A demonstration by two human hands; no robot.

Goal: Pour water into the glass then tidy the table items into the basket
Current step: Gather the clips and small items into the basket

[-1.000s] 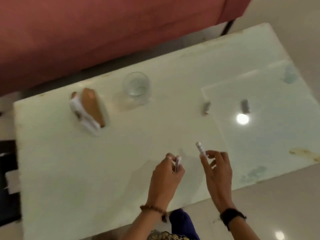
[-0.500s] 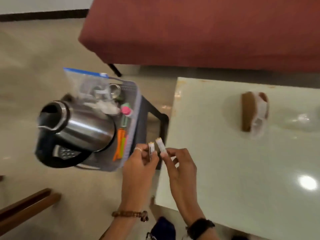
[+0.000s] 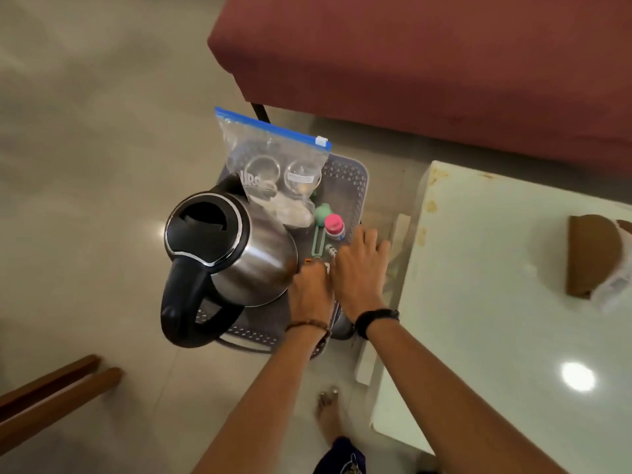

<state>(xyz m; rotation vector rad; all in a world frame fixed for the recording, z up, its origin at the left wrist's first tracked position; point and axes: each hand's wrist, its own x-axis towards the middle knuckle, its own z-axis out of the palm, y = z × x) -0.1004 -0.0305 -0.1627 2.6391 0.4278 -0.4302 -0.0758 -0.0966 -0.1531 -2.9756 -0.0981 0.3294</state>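
Observation:
The grey perforated basket (image 3: 354,181) stands on a low stand left of the white table (image 3: 496,302). Both my hands reach into it, side by side. My left hand (image 3: 309,290) has its fingers curled, and the end of a small white tube (image 3: 326,267) shows at its fingertips. My right hand (image 3: 360,273) lies palm down with the fingers spread. A second small white tube (image 3: 330,249) lies in the basket just off its fingertips. The glass is out of view.
A steel kettle (image 3: 239,248) with a black handle fills the basket's left half. Behind it are a zip bag (image 3: 273,159), a pink-capped bottle (image 3: 334,227) and a green item (image 3: 321,213). A brown and white object (image 3: 591,254) lies on the table. A red sofa (image 3: 444,63) stands behind.
My view swung left from the table to the basket. Both hands carried the two small tubes off the table and lowered them into the basket beside the kettle.

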